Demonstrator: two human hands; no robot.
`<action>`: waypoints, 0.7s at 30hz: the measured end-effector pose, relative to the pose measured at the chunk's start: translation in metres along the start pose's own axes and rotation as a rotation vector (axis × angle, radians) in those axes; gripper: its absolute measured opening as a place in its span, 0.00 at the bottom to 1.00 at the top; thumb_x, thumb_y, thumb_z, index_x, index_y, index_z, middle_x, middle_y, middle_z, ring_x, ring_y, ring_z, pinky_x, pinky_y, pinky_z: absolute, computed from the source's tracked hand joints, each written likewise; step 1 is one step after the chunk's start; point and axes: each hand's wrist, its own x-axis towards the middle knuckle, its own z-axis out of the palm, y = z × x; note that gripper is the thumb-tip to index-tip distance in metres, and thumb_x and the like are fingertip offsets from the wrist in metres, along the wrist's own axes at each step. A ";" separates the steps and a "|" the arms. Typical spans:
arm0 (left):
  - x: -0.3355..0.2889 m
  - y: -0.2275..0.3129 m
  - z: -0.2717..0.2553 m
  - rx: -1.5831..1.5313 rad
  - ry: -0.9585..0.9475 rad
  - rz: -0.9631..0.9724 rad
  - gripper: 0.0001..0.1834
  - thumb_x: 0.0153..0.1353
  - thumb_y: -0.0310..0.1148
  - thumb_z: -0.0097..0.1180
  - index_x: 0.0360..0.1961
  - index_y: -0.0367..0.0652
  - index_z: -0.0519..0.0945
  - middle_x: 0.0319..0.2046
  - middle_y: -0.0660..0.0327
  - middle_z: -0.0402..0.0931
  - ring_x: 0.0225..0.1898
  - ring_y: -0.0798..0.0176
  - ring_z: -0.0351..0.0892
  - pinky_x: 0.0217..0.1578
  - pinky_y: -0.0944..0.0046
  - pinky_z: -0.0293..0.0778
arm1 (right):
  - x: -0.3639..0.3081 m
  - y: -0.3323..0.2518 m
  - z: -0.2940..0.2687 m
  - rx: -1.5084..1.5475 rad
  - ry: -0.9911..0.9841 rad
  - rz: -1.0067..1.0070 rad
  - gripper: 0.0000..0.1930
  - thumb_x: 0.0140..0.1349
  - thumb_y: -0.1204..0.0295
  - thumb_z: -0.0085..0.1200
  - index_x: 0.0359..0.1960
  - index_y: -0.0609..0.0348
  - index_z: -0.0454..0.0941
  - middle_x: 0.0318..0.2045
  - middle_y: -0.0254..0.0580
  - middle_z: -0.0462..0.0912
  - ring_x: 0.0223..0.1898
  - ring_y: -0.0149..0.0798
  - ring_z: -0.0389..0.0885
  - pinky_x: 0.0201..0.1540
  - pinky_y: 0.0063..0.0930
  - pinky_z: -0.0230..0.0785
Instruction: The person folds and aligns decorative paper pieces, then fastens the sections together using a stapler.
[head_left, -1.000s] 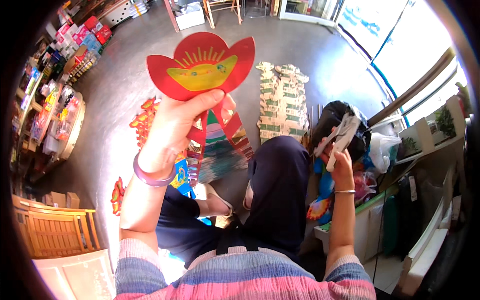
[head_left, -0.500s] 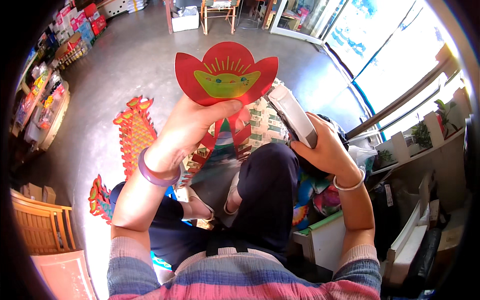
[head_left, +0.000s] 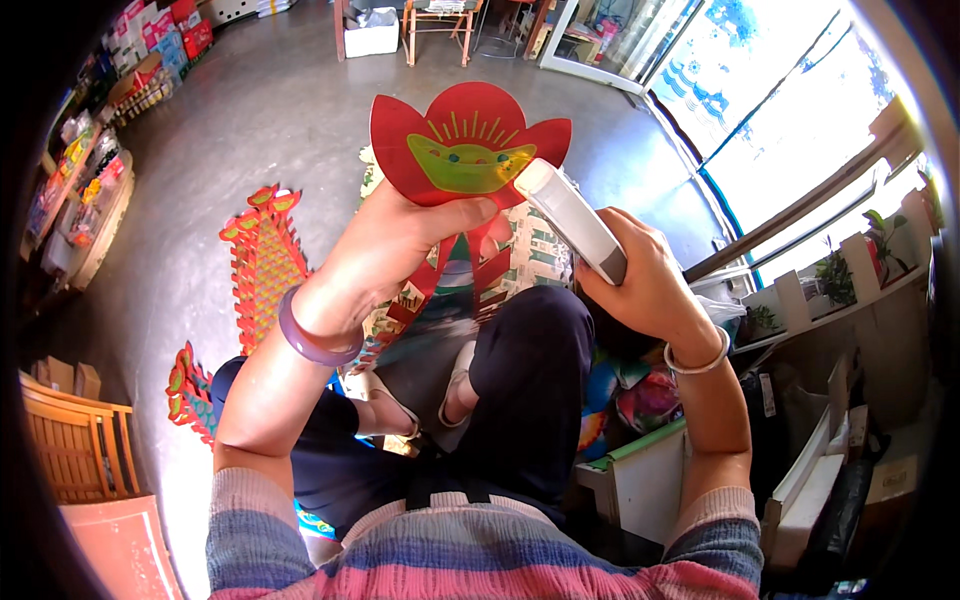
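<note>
Raised in front of me, my left hand (head_left: 425, 215) grips a red paper cutout (head_left: 480, 110) with the thumb on its lower edge. The cutout has a rounded middle lobe, two side points and a yellow-green ingot design. Red paper pieces with a blurred green part hang below that hand. My right hand (head_left: 640, 270) holds a long white and grey stapler-like tool (head_left: 570, 215), tilted up and left. The tool's tip overlaps the cutout's right side; whether it touches cannot be made out. Patterned paper (head_left: 535, 240) lies under the raised hands.
Two red-edged, scaly paper decorations, one orange (head_left: 275, 255) and one with blue-green scales (head_left: 200, 395), lie on the floor at left. Shelves of goods (head_left: 90, 210) stand at far left, a wooden chair (head_left: 80, 440) near left. A white, green-edged box (head_left: 640, 480) stands by my right knee.
The white tool has moved left and up, its tip now reaching over the cutout's right side. My left hand and the cutout have shifted slightly right.
</note>
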 end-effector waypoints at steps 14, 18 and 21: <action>0.004 -0.001 -0.003 -0.009 -0.013 0.011 0.08 0.53 0.20 0.50 0.36 0.31 0.74 0.25 0.58 0.76 0.27 0.67 0.74 0.31 0.68 0.70 | 0.006 0.007 0.001 -0.169 0.005 0.060 0.15 0.43 0.73 0.55 0.34 0.65 0.73 0.28 0.51 0.74 0.30 0.51 0.76 0.35 0.36 0.69; 0.008 0.006 -0.018 0.006 0.049 0.034 0.09 0.54 0.23 0.51 0.36 0.30 0.73 0.26 0.55 0.76 0.26 0.64 0.75 0.30 0.67 0.71 | 0.013 0.008 -0.017 -0.143 0.050 -0.073 0.22 0.41 0.75 0.57 0.42 0.64 0.70 0.36 0.50 0.73 0.36 0.51 0.75 0.40 0.35 0.68; 0.006 0.019 -0.023 0.028 0.077 0.061 0.09 0.54 0.24 0.51 0.36 0.31 0.74 0.26 0.55 0.76 0.26 0.65 0.75 0.29 0.68 0.72 | 0.012 0.006 -0.029 -0.168 0.061 -0.110 0.24 0.38 0.77 0.58 0.43 0.62 0.70 0.34 0.48 0.72 0.36 0.50 0.74 0.39 0.35 0.68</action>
